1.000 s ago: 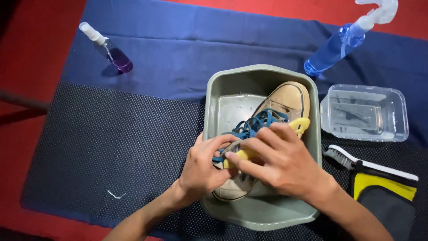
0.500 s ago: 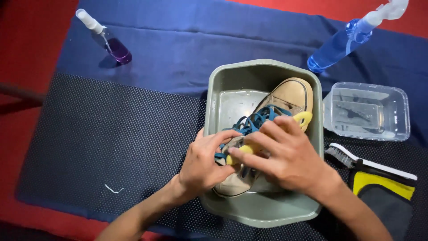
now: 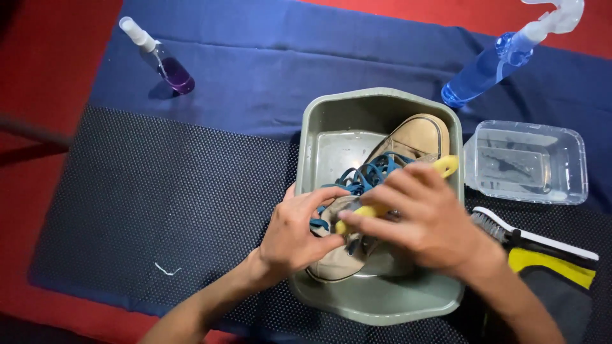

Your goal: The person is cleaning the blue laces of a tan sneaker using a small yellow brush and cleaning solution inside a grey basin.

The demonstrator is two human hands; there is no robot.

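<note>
- Your left hand (image 3: 294, 234) grips the shoe (image 3: 382, 191) at its heel end, fingers curled over the upper and thumb beneath, steadying it.
- Your right hand (image 3: 424, 220) is closed around a yellow brush (image 3: 408, 191); its handle end pokes out at 1 o'clock from your fingers, and its other end shows between your two hands, against the shoe.
- The shoe is tan canvas with blue laces (image 3: 363, 178), which lie loose and tangled over its tongue. It lies tilted inside the basin (image 3: 376, 306), toe toward 1 o'clock, heel toward 7 o'clock.
- The basin is grey-green, with rounded corners, and sits on a dark dotted mat (image 3: 159, 191). Whether it holds water you cannot tell for sure; its floor looks wet and shiny.
- At 3 o'clock from the basin, just beside it, stands a clear tub (image 3: 526, 162).
- At 1 o'clock lies a blue spray bottle (image 3: 491, 60) with a white trigger, on the blue cloth (image 3: 287, 57).
- At 10 o'clock, well apart, lies a small purple spray bottle (image 3: 162, 60), also on the blue cloth.
- At 4 o'clock from the basin, a second brush (image 3: 503, 226) with pale bristles rests beside a yellow-and-grey cloth (image 3: 554, 280).
- A small white scrap (image 3: 167, 270) lies on the mat at 8 o'clock.
</note>
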